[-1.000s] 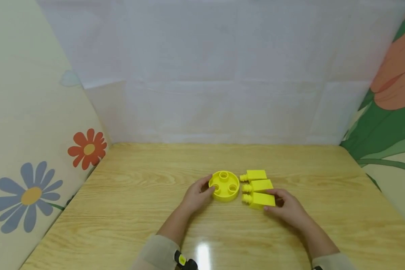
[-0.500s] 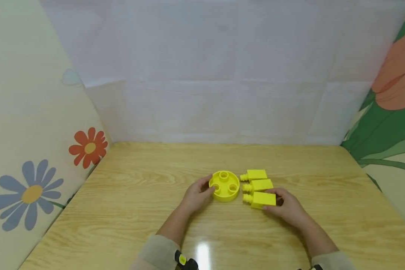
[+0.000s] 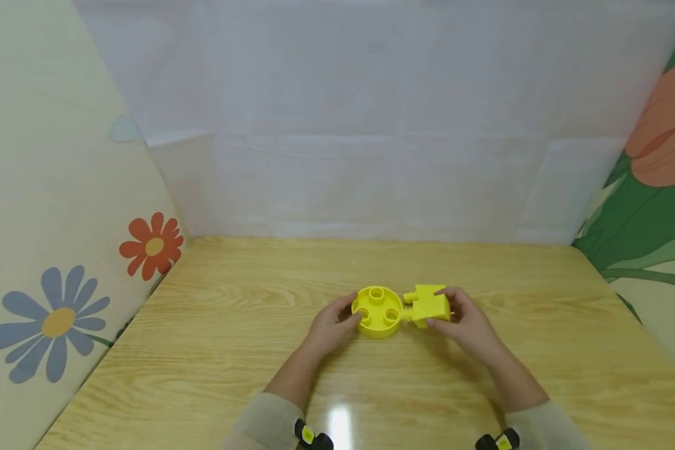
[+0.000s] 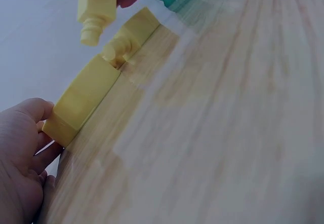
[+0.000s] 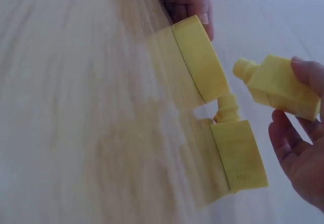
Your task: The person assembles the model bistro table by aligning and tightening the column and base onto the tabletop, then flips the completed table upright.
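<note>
A round yellow base (image 3: 378, 307) with three raised sockets lies on the table, its open side up. My left hand (image 3: 330, 325) pinches its left rim, thumb on top. In my right hand (image 3: 472, 328) is a yellow block-shaped leg (image 5: 283, 84) with a ridged neck, held between thumb and fingers. The wrist views show it raised off the table, neck toward the base. Two similar legs lie to the right of the base; the far leg (image 3: 427, 290) shows in part, and the other is mostly hidden under the raised one.
The wood-grain table (image 3: 230, 350) reaches back to a white cloth (image 3: 337, 156). Flower-patterned panels (image 3: 45, 219) flank it at left and right.
My right hand has lifted the nearest leg and moved it away from me and slightly left, above the other two. My left hand still holds the base in place.
</note>
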